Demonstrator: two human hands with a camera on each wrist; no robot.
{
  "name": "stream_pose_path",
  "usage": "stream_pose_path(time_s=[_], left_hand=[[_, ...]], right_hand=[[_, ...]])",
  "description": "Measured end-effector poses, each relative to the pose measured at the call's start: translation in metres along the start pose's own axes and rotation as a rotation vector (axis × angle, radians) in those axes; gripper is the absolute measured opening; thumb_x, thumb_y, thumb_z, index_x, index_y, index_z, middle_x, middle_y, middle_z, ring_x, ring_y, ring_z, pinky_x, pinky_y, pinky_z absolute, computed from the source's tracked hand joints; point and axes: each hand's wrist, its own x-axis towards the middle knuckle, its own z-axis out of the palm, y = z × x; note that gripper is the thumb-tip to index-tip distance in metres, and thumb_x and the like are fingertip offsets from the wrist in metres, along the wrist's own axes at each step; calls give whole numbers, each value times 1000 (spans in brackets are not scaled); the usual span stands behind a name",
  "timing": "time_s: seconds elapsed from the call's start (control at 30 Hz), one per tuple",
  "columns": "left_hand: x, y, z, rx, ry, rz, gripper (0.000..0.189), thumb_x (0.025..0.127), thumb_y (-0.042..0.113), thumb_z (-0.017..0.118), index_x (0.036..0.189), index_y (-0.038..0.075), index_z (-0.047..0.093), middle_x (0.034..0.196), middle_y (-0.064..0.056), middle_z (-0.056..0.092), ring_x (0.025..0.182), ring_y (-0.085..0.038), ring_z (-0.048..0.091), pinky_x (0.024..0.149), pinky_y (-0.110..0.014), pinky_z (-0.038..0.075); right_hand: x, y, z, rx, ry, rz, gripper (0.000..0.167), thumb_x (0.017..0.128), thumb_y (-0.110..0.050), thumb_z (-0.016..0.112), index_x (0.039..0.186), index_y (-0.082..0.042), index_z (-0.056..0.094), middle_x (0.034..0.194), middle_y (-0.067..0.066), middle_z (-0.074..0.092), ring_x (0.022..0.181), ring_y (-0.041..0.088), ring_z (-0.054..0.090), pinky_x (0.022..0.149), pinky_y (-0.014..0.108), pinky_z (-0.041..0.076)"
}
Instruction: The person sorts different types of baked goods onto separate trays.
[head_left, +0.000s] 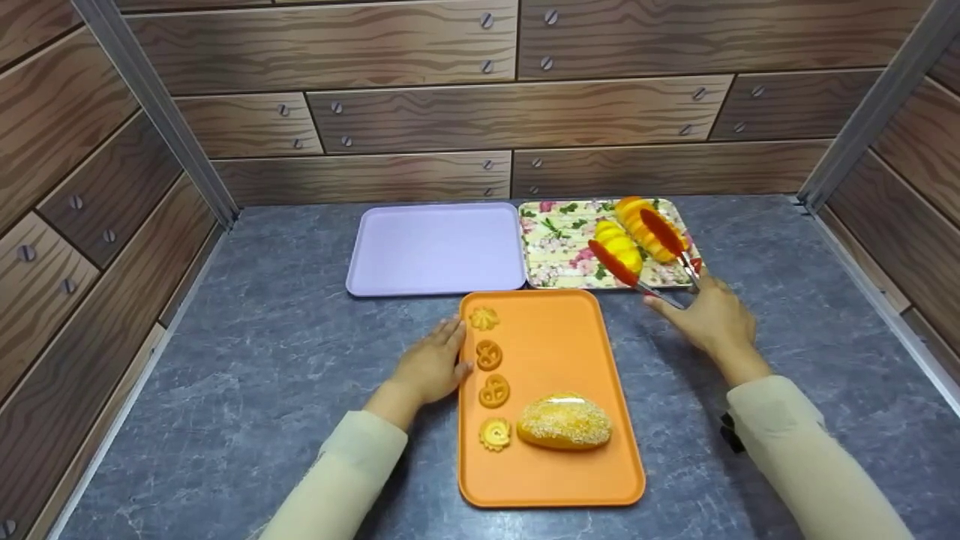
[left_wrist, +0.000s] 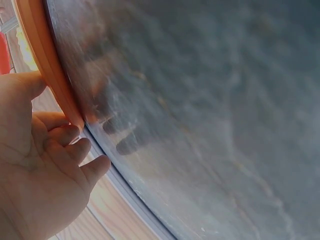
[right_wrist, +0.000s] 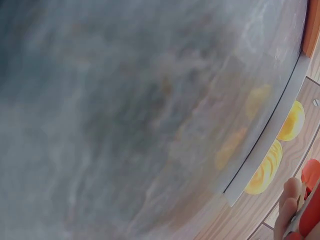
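Observation:
My right hand grips a pair of metal tongs with red tips, and the tong arms stand spread apart. Those tips reach over the floral tray, one overlapping a yellow ridged bread and the other an orange ridged bread. My left hand rests against the left edge of an orange tray, its thumb at the rim. In the left wrist view, the fingers of the left hand touch the orange rim with their tips loosely bent.
Along the orange tray's left side sit several small pastries, two of them pretzel-shaped. A larger seeded loaf lies near its front. Left of the floral tray is a lilac tray. Wood-patterned walls enclose the grey tabletop.

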Motion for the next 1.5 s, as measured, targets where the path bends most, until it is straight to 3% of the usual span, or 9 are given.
stream_pose_path(time_s=[0.17,0.33,0.47,0.63,0.77,0.87,1.07,1.33,1.5], left_hand=[[0,0,0,-9,-1,-12,64,99,34,49,150,3,27,155,-11,23,141,-29,20,112,-44,23],[0,0,0,1,-7,-13,64,99,35,49,150,3,26,156,-11,22,142,-28,20,112,-44,23],[0,-1,1,18,-17,-14,64,100,38,46,151,4,25,156,-10,20,142,-27,18,112,-44,23],[1,-1,1,13,-17,-15,64,100,38,46,151,4,24,156,-10,19,142,-27,18,113,-44,22],[0,0,0,11,-23,-20,65,100,38,46,151,4,24,157,-10,18,142,-27,18,113,-43,22],[-1,1,-1,6,-18,-14,64,100,37,47,150,3,25,156,-11,19,142,-28,19,112,-44,23],[-1,1,-1,23,-17,-16,64,100,38,46,150,3,25,156,-11,20,142,-28,19,113,-43,23],[0,1,-1,16,-10,-6,64,100,35,48,150,2,26,155,-12,21,141,-29,20,113,-43,23],[0,1,0,10,-1,1,63,99,34,49,149,1,28,155,-14,23,141,-30,21,112,-44,24]], right_hand=[[-2,1,-1,37,29,-47,122,72,-82,51,147,8,19,135,41,35,112,58,43,79,66,43],[-4,3,-2,76,77,-147,113,75,-74,59,147,7,25,136,39,37,115,57,42,86,69,37],[-6,4,-1,89,109,-229,105,76,-68,64,145,5,32,134,35,43,113,54,46,83,69,38],[-11,6,0,73,88,-285,106,76,-66,66,144,7,31,132,33,45,110,52,47,81,69,39],[-13,9,2,57,81,-331,105,75,-65,67,143,7,34,109,24,58,90,41,55,70,61,44],[-15,11,3,51,76,-365,103,74,-64,69,142,7,37,94,17,57,78,34,55,63,54,45],[-21,12,2,27,20,-424,102,74,-62,71,143,5,37,98,20,58,78,33,56,63,53,46],[-28,13,3,14,-29,-536,101,70,-61,75,140,5,43,81,4,56,68,19,50,57,39,43],[-33,14,2,-27,-55,-584,101,69,-63,74,139,4,44,84,3,55,71,19,49,59,40,42]])
